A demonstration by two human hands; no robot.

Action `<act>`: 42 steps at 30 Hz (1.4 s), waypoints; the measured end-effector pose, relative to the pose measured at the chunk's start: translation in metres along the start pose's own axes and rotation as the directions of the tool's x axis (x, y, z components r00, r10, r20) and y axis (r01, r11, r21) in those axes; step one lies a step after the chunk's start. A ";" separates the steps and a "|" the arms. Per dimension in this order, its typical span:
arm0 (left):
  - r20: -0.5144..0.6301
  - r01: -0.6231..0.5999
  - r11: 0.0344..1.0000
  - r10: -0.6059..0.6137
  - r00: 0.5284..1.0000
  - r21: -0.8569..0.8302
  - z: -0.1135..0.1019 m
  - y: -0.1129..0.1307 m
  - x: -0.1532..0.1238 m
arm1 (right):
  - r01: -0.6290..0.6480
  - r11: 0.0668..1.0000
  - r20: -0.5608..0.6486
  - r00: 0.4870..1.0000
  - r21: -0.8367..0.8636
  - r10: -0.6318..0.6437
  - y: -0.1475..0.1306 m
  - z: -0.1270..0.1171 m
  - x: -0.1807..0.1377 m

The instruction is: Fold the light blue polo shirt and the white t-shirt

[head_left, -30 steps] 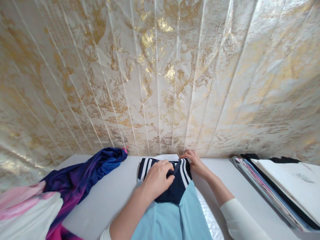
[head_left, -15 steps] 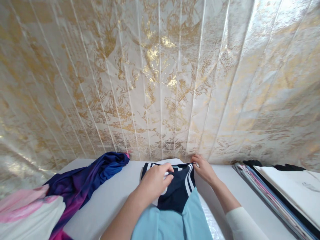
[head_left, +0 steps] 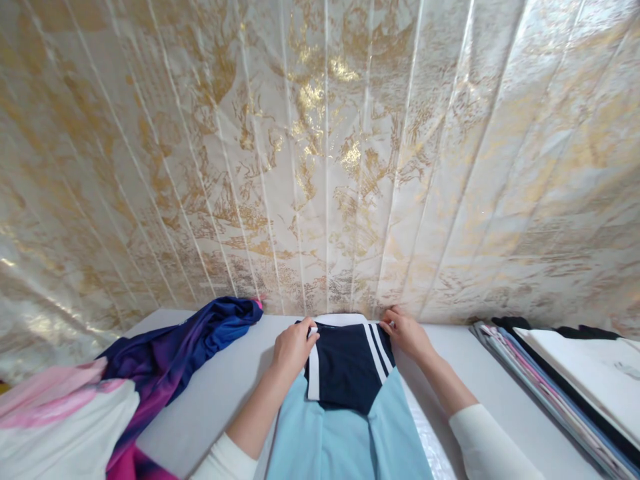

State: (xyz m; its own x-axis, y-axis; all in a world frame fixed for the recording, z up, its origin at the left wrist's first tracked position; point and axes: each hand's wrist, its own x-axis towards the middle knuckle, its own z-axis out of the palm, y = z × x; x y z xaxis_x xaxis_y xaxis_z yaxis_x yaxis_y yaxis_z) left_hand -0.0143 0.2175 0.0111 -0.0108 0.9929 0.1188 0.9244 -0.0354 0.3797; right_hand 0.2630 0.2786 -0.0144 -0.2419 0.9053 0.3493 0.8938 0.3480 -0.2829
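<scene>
A light blue shirt (head_left: 345, 437) with a navy collar (head_left: 346, 363) edged in white stripes lies folded on the white table (head_left: 225, 393), collar end toward the wall. My left hand (head_left: 293, 348) pinches the left corner of the collar, fingers closed on the cloth. On the other side, my right hand (head_left: 407, 333) grips the right corner of the collar the same way. Both hands sit near the back edge of the table, close to the wall.
A gold-and-white patterned curtain (head_left: 320, 153) covers the wall behind the table. A heap of blue, purple, pink and white garments (head_left: 150, 373) lies at the left. A stack of folded clothes (head_left: 565, 383) sits at the right. Crinkled plastic (head_left: 425, 433) shows beside the shirt.
My left hand has slid from the middle of the collar out to its left corner. The collar now lies flatter and spread between both hands.
</scene>
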 end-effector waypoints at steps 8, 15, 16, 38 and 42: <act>-0.085 -0.067 0.994 0.059 0.995 -0.088 -0.008 -0.019 0.007 | 0.039 0.999 -0.100 0.994 -0.011 -0.040 -0.033 -0.012 -0.002; -0.063 -0.153 0.975 0.145 0.987 -0.161 -0.016 -0.054 0.026 | 0.256 0.961 -0.037 0.967 0.102 -0.254 -0.128 -0.001 -0.026; -0.053 -0.158 0.973 0.151 0.987 -0.166 -0.014 -0.055 0.028 | 0.266 0.958 -0.009 0.964 0.109 -0.266 -0.135 0.005 -0.031; -0.106 -0.240 0.960 0.226 0.968 -0.148 0.004 -0.042 0.048 | 0.348 0.934 0.301 0.885 0.082 -0.356 -0.145 0.022 -0.045; -0.111 -0.207 0.975 0.199 0.974 -0.074 0.001 -0.038 0.047 | 0.354 0.931 0.302 0.881 0.090 -0.364 -0.144 0.022 -0.045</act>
State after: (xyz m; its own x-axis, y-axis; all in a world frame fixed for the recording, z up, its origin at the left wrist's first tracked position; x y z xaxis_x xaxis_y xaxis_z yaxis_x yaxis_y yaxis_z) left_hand -0.0493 0.2654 0.0009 0.1307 0.9471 0.2932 0.8758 -0.2489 0.4135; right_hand 0.1368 0.1932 -0.0091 -0.6526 0.7445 0.1406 0.7125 0.6662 -0.2204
